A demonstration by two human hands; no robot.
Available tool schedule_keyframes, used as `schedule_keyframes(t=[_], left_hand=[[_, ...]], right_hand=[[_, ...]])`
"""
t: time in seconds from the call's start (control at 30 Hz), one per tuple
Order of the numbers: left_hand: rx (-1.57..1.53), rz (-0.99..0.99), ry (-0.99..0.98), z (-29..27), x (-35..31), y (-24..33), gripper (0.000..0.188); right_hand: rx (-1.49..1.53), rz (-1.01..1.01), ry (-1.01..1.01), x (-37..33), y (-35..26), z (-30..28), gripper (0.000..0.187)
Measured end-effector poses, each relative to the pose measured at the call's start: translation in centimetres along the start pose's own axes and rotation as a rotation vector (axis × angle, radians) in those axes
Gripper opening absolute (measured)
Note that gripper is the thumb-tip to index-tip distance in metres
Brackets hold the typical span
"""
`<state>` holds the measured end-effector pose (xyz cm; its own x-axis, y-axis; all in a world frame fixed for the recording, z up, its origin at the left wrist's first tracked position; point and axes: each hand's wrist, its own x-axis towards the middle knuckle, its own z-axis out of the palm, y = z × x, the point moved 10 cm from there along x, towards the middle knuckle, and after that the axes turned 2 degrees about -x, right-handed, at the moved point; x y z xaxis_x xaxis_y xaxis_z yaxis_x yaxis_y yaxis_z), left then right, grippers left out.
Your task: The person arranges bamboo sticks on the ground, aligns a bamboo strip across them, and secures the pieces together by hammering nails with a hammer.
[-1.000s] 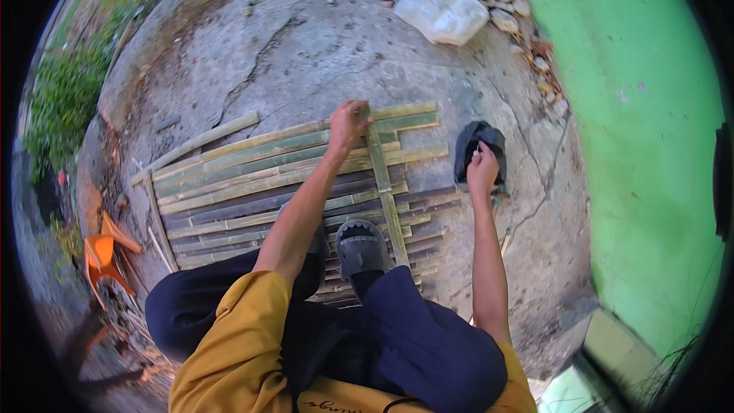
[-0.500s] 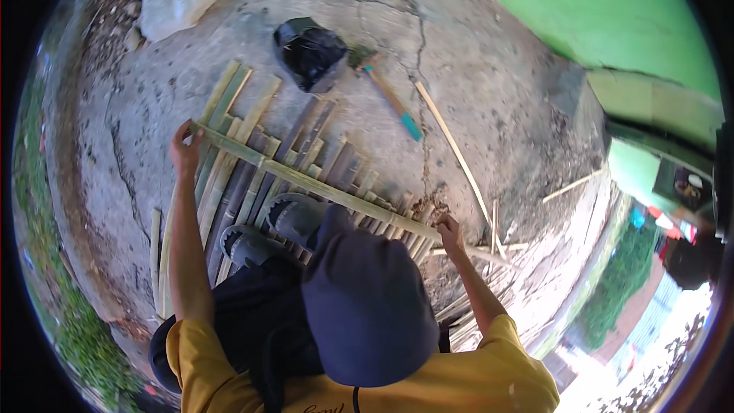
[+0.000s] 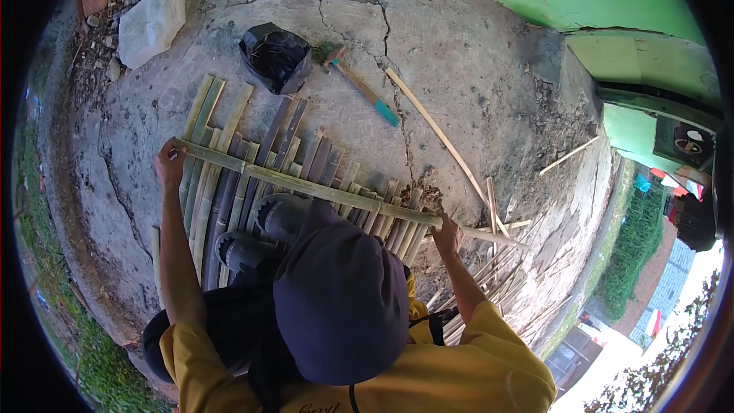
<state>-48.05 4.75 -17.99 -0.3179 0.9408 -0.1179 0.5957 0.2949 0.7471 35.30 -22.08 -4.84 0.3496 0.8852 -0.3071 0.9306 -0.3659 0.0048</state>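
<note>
A long pale bamboo strip (image 3: pixel 306 183) lies crosswise over a row of bamboo slats (image 3: pixel 227 134) of uneven length, some green-tan and some dark. At the strip's left end, my left hand (image 3: pixel 170 162) is closed around it. My right hand (image 3: pixel 446 235) grips the other end, low on the right beyond the shortest slats. Both arms are spread wide. My shoes (image 3: pixel 284 216) rest on the slats just behind the strip. The near ends of several slats are hidden by my head and legs.
Past the slats stand an open black plastic bag (image 3: pixel 277 57) and a hammer (image 3: pixel 365 93) with a teal-ended handle. A thin loose stick (image 3: pixel 437 134) lies to the right. More thin strips (image 3: pixel 489 275) are piled at lower right. A white stone block (image 3: pixel 153 27) sits far left.
The strip is still held at both ends, and its left end sits slightly lower in view. The view has shifted, so the bag, hammer and stone appear further left.
</note>
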Motion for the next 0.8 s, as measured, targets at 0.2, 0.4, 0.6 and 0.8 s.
schedule_keyframes(t=[0.2, 0.4, 0.6, 0.8], left_hand=[[-0.049, -0.055, -0.001, 0.2, -0.2, -0.8, 0.047], [-0.004, -0.078, 0.008, 0.4, 0.0, -1.4, 0.047], [0.011, -0.083, 0.026, 0.7, -0.3, 0.1, 0.046], [-0.062, -0.097, 0.106, -0.8, -1.8, 2.0, 0.040]], right_hand=[[-0.012, -0.028, -0.057, -0.7, 0.1, 0.4, 0.040], [0.039, 0.000, -0.087, -0.9, 0.4, 0.5, 0.043], [-0.010, -0.077, -0.071, -0.5, 1.2, 0.9, 0.053], [0.208, -0.187, -0.151, 1.4, -4.1, -1.8, 0.044]])
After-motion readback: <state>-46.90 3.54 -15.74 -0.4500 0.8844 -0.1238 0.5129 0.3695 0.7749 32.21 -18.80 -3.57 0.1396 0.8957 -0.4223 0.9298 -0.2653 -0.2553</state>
